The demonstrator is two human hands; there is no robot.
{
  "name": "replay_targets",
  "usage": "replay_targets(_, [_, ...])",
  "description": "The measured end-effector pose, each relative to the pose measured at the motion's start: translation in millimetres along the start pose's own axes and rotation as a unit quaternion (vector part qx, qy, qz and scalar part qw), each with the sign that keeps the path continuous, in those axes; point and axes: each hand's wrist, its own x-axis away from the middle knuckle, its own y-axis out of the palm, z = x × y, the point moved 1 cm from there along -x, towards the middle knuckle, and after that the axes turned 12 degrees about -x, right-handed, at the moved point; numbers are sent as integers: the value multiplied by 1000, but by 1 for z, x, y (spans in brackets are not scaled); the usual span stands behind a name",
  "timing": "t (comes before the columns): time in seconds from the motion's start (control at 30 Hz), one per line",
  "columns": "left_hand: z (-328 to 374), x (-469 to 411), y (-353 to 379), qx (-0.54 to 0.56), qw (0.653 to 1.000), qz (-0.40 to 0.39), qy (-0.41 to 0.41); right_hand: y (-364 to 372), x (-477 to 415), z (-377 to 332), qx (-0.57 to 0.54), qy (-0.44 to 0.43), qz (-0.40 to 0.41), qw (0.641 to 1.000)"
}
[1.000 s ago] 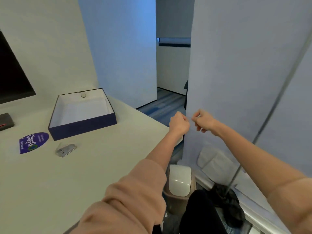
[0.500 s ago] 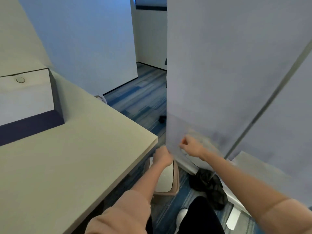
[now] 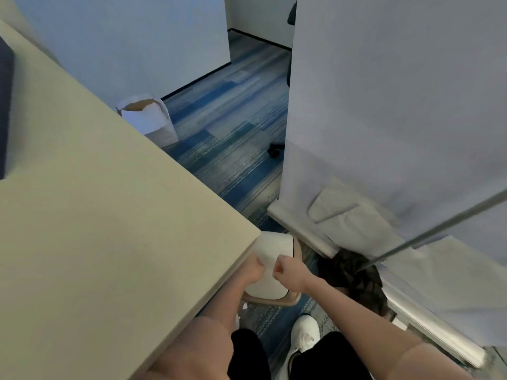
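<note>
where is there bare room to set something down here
Free: the tabletop, bare from its corner back to the dark box at the left edge; the blue carpet between the paper bag and the white panel. Crowded: left hand and right hand over the swing-lid bin, black bag and white shoe beside it.

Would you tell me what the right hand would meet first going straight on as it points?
Probably the left hand, a small gap away; if it passed lower, the bin's white lid. Depth is unclear.
</note>
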Motion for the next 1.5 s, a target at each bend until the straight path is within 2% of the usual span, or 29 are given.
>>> replay_targets(0.3, [-9, -30, 22, -32, 999, -9, 24, 18, -38, 29, 28, 3, 0, 1000])
replay_targets(0.53, [-11, -41, 28, -43, 997, 61, 20, 23, -48, 35, 20, -32, 28, 999])
replay_targets(0.73, [-10, -44, 26, -61, 995, 72, 43, 20, -49, 37, 5, -60, 40, 997])
replay_targets(1.0, [-12, -49, 28, -120, 989, 71, 53, 18, -50, 39, 9, -48, 50, 998])
replay_targets(1.33, [-16, -45, 30, -171, 981, 71, 63, 18, -45, 33, 14, -52, 25, 998])
replay_targets(1.5, [-6, -33, 21, -135, 984, 101, 60, 6, -31, 19, 5, -51, 6, 999])
